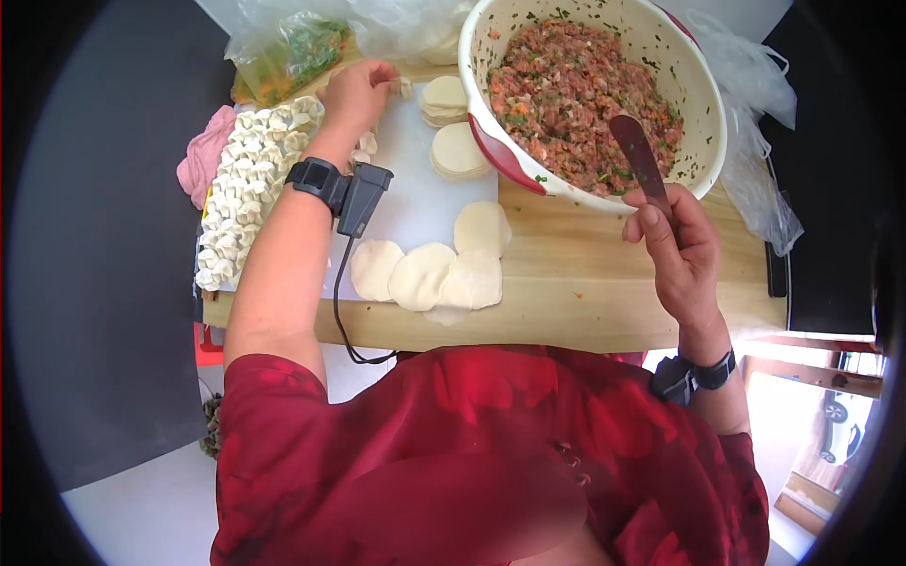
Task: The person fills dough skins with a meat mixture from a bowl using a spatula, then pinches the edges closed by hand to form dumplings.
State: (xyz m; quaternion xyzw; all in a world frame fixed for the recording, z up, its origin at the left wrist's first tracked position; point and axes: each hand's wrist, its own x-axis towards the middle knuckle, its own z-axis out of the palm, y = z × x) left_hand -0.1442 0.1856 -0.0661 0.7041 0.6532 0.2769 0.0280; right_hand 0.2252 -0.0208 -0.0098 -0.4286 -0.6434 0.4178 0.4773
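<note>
My left hand (359,99) is stretched over the white board (401,203), its fingers closed at a small folded dumpling (405,88); part of the grip is hidden. Under my left forearm, several rows of folded dumplings (236,203) stand close together. My right hand (678,247) is closed around the lower end of a flat, dark spatula (636,151), its rounded tip upward. Behind that spatula is a large white bowl (708,141) with red handles, holding minced meat filling (576,94) flecked with green and orange. Round dough wrappers (421,276) lie overlapping near the front edge.
Two stacks of wrappers (459,151) stand left of the bowl. Plastic bags (755,104) lie at the right, and another bag (307,52) with greens sits at the back left. A pink cloth (205,156) rests beside the dumplings. A cable (342,321) hangs from my left wrist device.
</note>
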